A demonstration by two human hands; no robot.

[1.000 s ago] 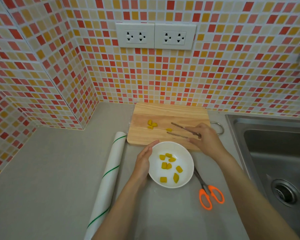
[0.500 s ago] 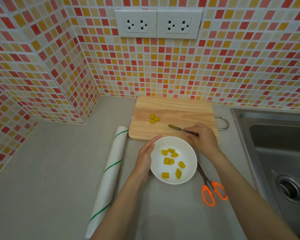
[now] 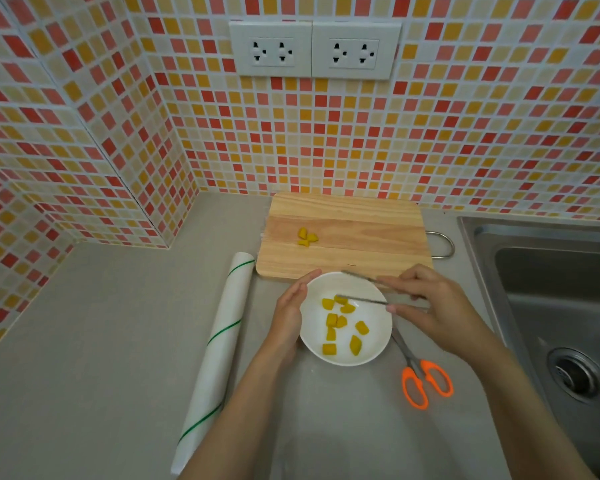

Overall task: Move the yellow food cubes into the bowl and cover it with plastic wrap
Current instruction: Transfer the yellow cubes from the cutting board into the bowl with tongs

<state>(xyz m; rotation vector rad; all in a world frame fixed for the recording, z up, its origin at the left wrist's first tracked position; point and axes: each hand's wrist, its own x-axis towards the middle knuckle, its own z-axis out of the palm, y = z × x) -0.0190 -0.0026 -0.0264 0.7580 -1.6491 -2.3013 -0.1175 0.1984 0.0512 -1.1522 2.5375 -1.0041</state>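
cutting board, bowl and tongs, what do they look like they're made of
Cutting board: pale, unvarnished-looking wood with visible grain stripes. Bowl: smooth glossy white, probably ceramic, possibly plastic. Tongs: thin grey arms, likely metal, though blurred.

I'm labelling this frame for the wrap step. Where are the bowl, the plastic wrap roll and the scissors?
bowl (image 3: 378,351): head view, bare white inner wall at lower right.
plastic wrap roll (image 3: 219,358): head view, middle of the roll.
scissors (image 3: 426,384): head view, between the orange handles.
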